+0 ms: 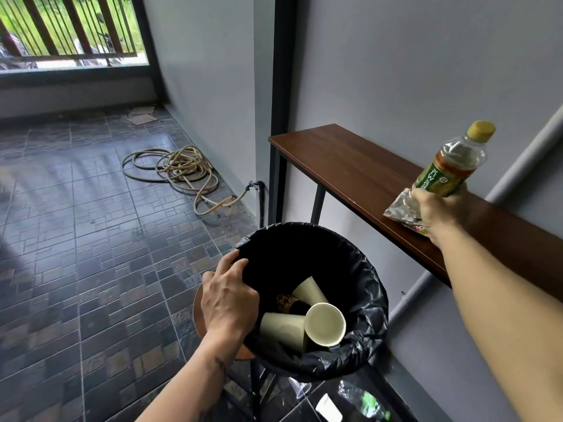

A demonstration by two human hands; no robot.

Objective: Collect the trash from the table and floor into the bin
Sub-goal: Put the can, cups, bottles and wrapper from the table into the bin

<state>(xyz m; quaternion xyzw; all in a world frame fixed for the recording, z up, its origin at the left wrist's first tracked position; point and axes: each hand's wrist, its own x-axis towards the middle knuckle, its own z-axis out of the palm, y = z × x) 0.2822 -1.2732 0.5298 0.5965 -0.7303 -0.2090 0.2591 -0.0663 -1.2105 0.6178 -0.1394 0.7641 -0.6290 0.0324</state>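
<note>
A bin lined with a black bag [370, 295] sits low in the middle of the view, with three pale paper cups [324, 324] and a dark item inside. My left hand [227, 295] grips the bin's near-left rim. My right hand [441, 208] is closed around a clear plastic bottle [451, 162] with a green label and yellow cap, held just above the brown table [344, 166]. A crumpled shiny wrapper [402, 210] lies under or against that hand at the table's edge; whether the hand also holds it is unclear.
On the floor below the bin lie a white cup [329, 408] and a clear plastic wrapper with green print [367, 402]. A coiled hose [179, 170] rests on the tiled floor by the wall. Cardboard scraps [141, 117] lie near the far doorway.
</note>
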